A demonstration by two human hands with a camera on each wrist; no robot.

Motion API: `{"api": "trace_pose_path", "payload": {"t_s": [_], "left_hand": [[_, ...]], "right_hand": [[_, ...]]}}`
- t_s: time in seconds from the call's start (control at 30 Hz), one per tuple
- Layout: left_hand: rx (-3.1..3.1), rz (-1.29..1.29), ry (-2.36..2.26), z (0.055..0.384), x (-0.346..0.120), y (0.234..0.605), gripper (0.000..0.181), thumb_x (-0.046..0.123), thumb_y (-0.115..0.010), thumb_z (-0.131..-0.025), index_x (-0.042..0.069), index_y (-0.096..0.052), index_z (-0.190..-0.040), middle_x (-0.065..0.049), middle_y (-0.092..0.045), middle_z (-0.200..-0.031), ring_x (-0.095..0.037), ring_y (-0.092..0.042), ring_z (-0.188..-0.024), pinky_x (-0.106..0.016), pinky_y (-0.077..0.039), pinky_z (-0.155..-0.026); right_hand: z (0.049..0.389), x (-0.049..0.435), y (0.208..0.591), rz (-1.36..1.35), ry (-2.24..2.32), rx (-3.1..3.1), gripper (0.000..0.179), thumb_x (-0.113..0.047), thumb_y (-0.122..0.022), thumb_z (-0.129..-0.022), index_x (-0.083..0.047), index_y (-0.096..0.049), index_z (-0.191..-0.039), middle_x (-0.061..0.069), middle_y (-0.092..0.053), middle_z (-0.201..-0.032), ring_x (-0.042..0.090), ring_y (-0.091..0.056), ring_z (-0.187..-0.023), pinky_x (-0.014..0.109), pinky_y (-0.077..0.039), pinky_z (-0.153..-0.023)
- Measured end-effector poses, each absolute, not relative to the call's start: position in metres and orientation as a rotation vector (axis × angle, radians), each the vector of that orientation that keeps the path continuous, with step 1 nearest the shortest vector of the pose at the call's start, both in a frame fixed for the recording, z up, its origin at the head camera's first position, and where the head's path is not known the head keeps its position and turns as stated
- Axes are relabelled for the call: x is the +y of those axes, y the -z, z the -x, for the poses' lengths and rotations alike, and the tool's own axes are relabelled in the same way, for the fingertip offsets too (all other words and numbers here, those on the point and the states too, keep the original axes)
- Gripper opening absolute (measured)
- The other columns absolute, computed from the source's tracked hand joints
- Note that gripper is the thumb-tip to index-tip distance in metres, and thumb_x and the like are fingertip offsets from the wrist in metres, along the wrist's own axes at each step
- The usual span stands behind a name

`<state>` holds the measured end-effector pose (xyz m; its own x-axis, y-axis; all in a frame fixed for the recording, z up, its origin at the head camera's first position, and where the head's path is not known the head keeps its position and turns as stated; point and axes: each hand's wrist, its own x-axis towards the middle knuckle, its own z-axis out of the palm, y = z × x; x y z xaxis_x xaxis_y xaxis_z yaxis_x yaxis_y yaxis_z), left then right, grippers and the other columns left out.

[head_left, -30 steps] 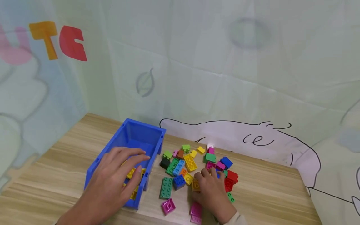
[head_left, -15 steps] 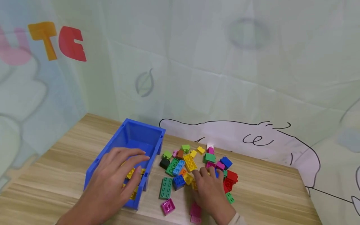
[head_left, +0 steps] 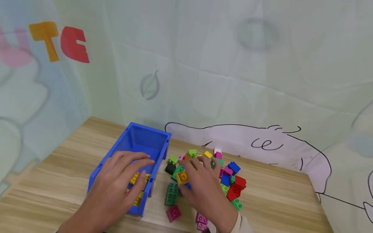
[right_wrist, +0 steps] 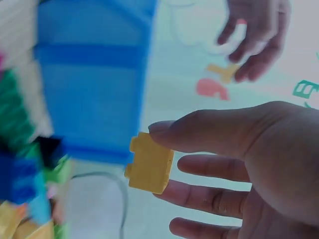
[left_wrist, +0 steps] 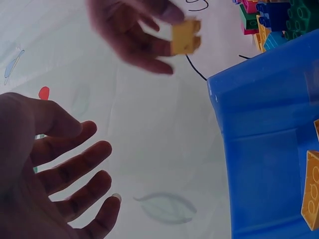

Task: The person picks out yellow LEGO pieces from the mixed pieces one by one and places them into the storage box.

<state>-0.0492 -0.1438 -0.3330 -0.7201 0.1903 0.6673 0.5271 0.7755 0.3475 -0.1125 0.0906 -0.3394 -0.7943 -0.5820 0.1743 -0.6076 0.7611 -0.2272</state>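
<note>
Between thumb and fingertips, my right hand (head_left: 202, 186) pinches a yellow building brick (head_left: 182, 177), held above the loose bricks on the table. The right wrist view shows that yellow brick (right_wrist: 150, 163) side-on, its studs facing left. My left hand (head_left: 116, 187) hovers over the near part of a blue bin (head_left: 167, 142), fingers relaxed and apart, holding nothing. Several yellow bricks (head_left: 138, 202) lie inside the bin, partly hidden by the left hand. In the left wrist view, a yellow brick (left_wrist: 311, 191) rests on the bin's floor.
To the right of the bin spreads a pile of mixed bricks, with a green brick (head_left: 171, 194), a magenta brick (head_left: 174, 213) and a red brick (head_left: 240, 182) among them. The wooden table (head_left: 279, 194) meets a printed cloth backdrop (head_left: 204, 64) behind.
My right hand has picked up the yellow brick from the pile and moved left and up with it, toward the bin. The left hand has stayed in place.
</note>
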Motion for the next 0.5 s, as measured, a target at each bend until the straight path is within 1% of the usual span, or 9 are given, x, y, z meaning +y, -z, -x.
{"api": "trace_pose_path", "payload": {"t_s": [0.07, 0.13, 0.23, 0.3, 0.4, 0.5], "left_hand": [[-2.327, 0.544, 0.717, 0.049, -0.146, 0.332, 0.038, 0.033, -0.045, -0.103, 0.008, -0.072, -0.111, -0.004, -0.065, -0.12, -0.025, -0.054, -0.11, -0.046, -0.041, -0.092], [-2.324, 0.541, 0.718, 0.048, -0.147, 0.331, 0.039, 0.034, -0.044, -0.103, 0.008, -0.072, -0.111, -0.003, -0.065, -0.119, -0.024, -0.054, -0.11, -0.044, -0.041, -0.092], [-2.304, 0.535, 0.713, 0.047, -0.149, 0.33, 0.045, 0.039, -0.04, -0.106, 0.007, -0.072, -0.11, -0.004, -0.065, -0.118, -0.025, -0.055, -0.109, -0.044, -0.041, -0.091], [-2.289, 0.533, 0.715, 0.047, -0.15, 0.329, 0.046, 0.039, -0.039, -0.106, 0.007, -0.072, -0.11, -0.003, -0.065, -0.117, -0.024, -0.055, -0.109, -0.044, -0.041, -0.091], [-2.261, 0.541, 0.72, 0.046, -0.151, 0.328, 0.039, 0.033, -0.044, -0.103, 0.006, -0.072, -0.109, -0.003, -0.066, -0.117, -0.025, -0.055, -0.108, -0.044, -0.04, -0.09], [-2.232, 0.554, 0.716, 0.045, -0.152, 0.328, 0.035, 0.028, -0.046, -0.1, 0.005, -0.072, -0.108, -0.004, -0.066, -0.115, -0.026, -0.055, -0.107, -0.044, -0.039, -0.089]], "right_hand": [[0.112, 0.082, 0.331, -1.005, -0.461, -2.826, 0.059, -0.032, -0.085, -0.083, -0.02, -0.06, -0.135, -0.001, -0.061, -0.125, 0.026, -0.04, -0.126, 0.068, -0.015, -0.104], [0.111, 0.073, 0.325, -1.039, -0.485, -2.801, 0.058, -0.032, -0.084, -0.083, -0.02, -0.06, -0.135, -0.002, -0.062, -0.123, 0.025, -0.041, -0.126, 0.068, -0.016, -0.105], [0.109, 0.059, 0.32, -1.1, -0.509, -2.755, 0.057, -0.031, -0.084, -0.083, -0.02, -0.06, -0.134, -0.003, -0.062, -0.12, 0.023, -0.042, -0.124, 0.066, -0.019, -0.104], [0.109, 0.051, 0.319, -1.15, -0.523, -2.713, 0.057, -0.03, -0.084, -0.083, -0.019, -0.06, -0.134, -0.003, -0.062, -0.119, 0.023, -0.042, -0.123, 0.065, -0.021, -0.102], [0.109, 0.04, 0.321, -1.216, -0.543, -2.648, 0.055, -0.029, -0.084, -0.084, -0.018, -0.06, -0.133, -0.004, -0.062, -0.117, 0.023, -0.042, -0.123, 0.063, -0.022, -0.101], [0.11, 0.032, 0.323, -1.257, -0.57, -2.606, 0.052, -0.027, -0.083, -0.085, -0.017, -0.061, -0.131, -0.004, -0.063, -0.116, 0.023, -0.043, -0.122, 0.06, -0.023, -0.1]]}}
